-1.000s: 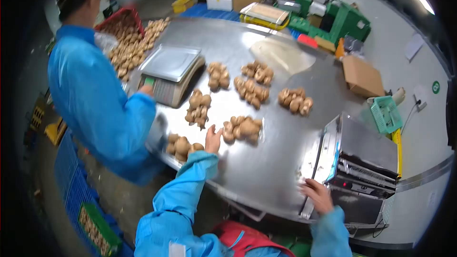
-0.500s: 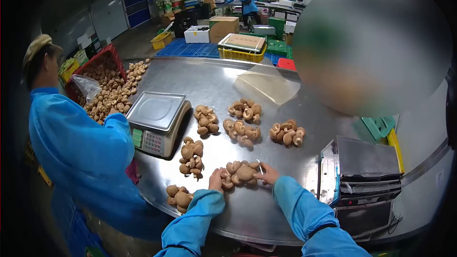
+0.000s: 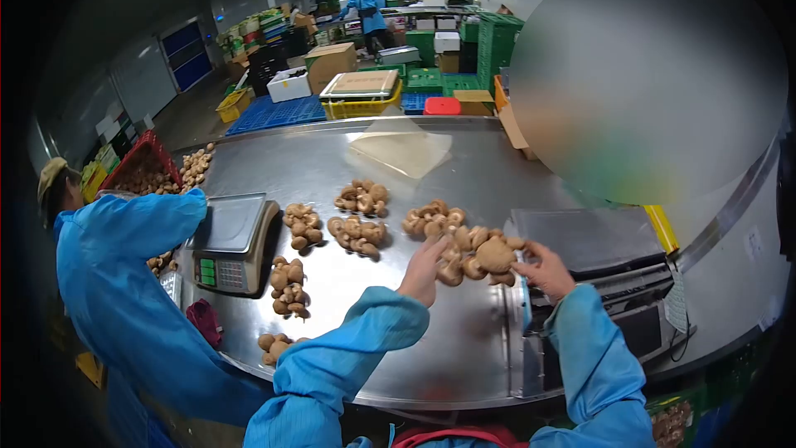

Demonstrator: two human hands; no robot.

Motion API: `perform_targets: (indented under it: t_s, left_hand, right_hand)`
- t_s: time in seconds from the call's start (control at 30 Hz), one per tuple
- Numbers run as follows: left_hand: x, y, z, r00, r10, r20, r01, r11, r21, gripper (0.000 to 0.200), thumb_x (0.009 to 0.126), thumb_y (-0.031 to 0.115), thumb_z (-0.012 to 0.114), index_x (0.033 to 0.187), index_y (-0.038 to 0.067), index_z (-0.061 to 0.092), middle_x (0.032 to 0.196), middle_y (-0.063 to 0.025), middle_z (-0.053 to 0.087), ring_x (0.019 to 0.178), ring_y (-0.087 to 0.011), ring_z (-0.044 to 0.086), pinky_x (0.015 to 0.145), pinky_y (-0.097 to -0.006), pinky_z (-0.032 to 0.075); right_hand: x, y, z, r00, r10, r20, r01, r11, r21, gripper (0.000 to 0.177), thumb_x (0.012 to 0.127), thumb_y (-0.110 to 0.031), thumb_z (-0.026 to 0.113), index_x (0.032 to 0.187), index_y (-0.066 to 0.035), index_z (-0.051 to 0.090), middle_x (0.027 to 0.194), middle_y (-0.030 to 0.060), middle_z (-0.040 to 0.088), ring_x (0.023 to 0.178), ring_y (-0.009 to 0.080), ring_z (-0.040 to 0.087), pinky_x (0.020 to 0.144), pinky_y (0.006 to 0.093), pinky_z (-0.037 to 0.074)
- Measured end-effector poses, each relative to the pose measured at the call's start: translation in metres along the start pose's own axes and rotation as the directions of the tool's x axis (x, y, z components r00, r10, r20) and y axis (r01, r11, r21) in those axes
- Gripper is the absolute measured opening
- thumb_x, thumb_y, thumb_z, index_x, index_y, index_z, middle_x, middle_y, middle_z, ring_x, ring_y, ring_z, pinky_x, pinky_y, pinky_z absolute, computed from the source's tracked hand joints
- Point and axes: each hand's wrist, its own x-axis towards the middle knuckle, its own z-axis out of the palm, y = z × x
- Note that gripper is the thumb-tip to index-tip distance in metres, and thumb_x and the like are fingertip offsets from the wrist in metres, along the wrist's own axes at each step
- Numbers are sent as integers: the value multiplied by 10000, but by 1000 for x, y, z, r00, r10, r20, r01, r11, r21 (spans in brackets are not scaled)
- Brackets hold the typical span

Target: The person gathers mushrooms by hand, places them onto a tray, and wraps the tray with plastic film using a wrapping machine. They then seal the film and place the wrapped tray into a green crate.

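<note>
Between my two hands is a heap of brown shiitake mushrooms (image 3: 495, 255), held above the steel table (image 3: 398, 348) beside the machine. My left hand (image 3: 424, 270) grips the left side of the heap, fingers partly behind it. On the right side, my right hand (image 3: 548, 271) closes its fingers on the outer mushrooms. Whatever may lie under the heap is hidden. Just behind my left hand sits a separate mushroom pile (image 3: 427, 219). More piles lie to the left, including a middle pile (image 3: 356, 235) and a back pile (image 3: 362, 197).
A flat-topped machine (image 3: 593, 241) stands at the table's right. At left are a digital scale (image 3: 232, 236), a co-worker in a blue gown (image 3: 141, 282) and a red crate of mushrooms (image 3: 148, 168). A translucent sheet (image 3: 402, 148) lies near the far edge.
Both hands have moved the mushroom heap right and up, from the table's front toward the machine. My view has turned right. The co-worker's arm now reaches over by the scale.
</note>
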Motion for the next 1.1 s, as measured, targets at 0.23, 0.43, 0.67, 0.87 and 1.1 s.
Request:
perform_targets:
  t_s: [0.23,0.43,0.67,0.87,1.1]
  left_hand:
    - [64,-73,145,987,-141,74,130,982,140,335,898,363,519,1128,119,522,1100,16,539,1025,-129,468,838,-329,363]
    - [97,-126,202,961,-267,71,261,962,83,383,913,352,491,1175,74,502,1120,-66,534,1064,-192,478,901,-351,379]
    - [59,-110,186,999,40,32,-51,872,487,447,916,287,493,1260,3,454,1163,-99,556,1101,-215,498,911,-333,386]
    - [-11,-84,126,680,228,697,-641,-275,716,288,757,73,638,1041,117,630,854,-55,600,822,-231,569,739,-358,432]
    - [37,-95,144,400,-305,864,-874,-410,260,462,735,159,600,1191,210,544,925,-60,506,899,-229,508,757,-365,405]
  right_hand:
    - [-4,43,-178,998,56,-19,-56,998,-15,734,735,-332,732,1293,28,420,1173,157,499,871,178,547,606,271,488]
    - [5,88,-246,997,73,-3,-73,997,38,695,755,-247,732,1321,-16,403,1227,140,468,882,162,561,673,262,468]
    - [6,107,-288,988,-150,-22,142,966,-218,498,767,-155,690,1209,-13,511,1102,129,557,866,184,590,747,276,475]
    - [-58,91,-350,709,-395,584,702,313,-640,449,690,-41,638,1126,-124,568,989,97,548,882,287,533,770,368,437]
    - [-17,124,-323,505,-403,763,863,268,-429,291,632,-35,640,900,-106,552,833,131,535,721,324,533,634,375,452]
